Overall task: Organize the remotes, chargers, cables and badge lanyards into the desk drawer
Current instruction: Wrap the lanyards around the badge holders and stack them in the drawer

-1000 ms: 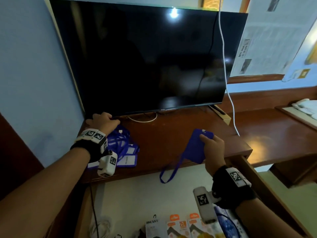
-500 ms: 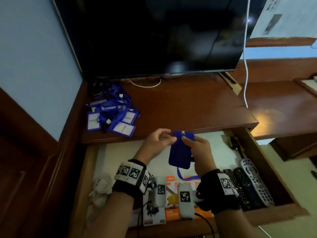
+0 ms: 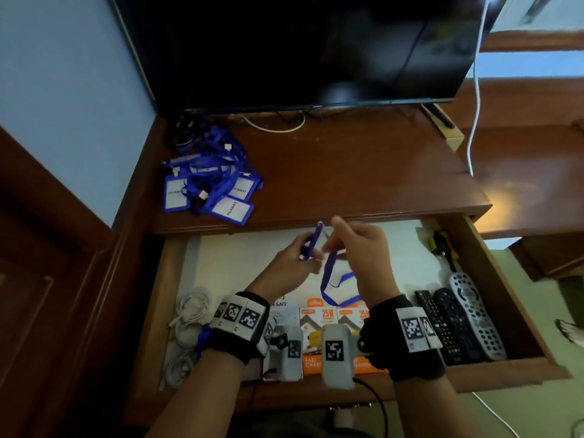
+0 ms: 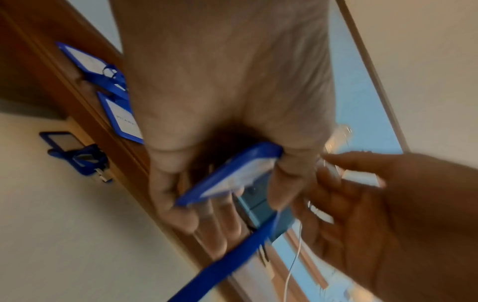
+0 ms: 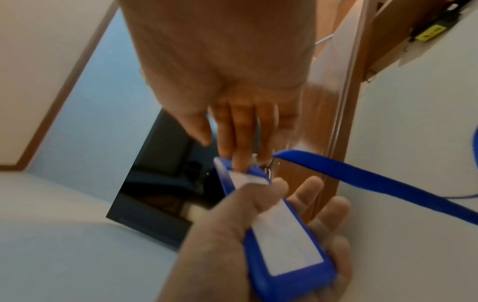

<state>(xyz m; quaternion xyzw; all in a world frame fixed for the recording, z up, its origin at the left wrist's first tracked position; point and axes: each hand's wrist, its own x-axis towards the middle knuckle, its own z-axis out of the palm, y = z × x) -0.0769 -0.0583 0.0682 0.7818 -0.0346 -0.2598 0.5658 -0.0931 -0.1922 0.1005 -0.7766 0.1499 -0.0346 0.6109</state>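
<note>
Over the open drawer [image 3: 493, 263] my left hand [image 3: 300, 257] grips a blue badge holder [image 3: 313, 241] by its edges, thumb on one side and fingers on the other [image 4: 232, 173]. Its blue lanyard strap [image 3: 331, 289] hangs in a loop below my hands. My right hand [image 3: 354, 245] is beside it, its straight fingers [image 5: 240, 143] touching the clip end of the badge holder [image 5: 284, 235], thumb apart. The strap [image 5: 362, 179] leads off from those fingertips. A heap of blue badge lanyards [image 3: 211, 181] lies on the desk's left side.
In the drawer lie white cables [image 3: 189, 314] at the left, charger boxes [image 3: 319, 317] in the middle and three remotes [image 3: 458, 317] at the right. One more badge [image 4: 75, 151] lies on the drawer floor. A TV [image 3: 300, 49] stands at the desk's back; a white cord [image 3: 474, 121] hangs at the right.
Both hands came together on the badge holder above the drawer. The left hand has taken it and turned it on edge; the right thumb has let go, its fingers now at the clip end.
</note>
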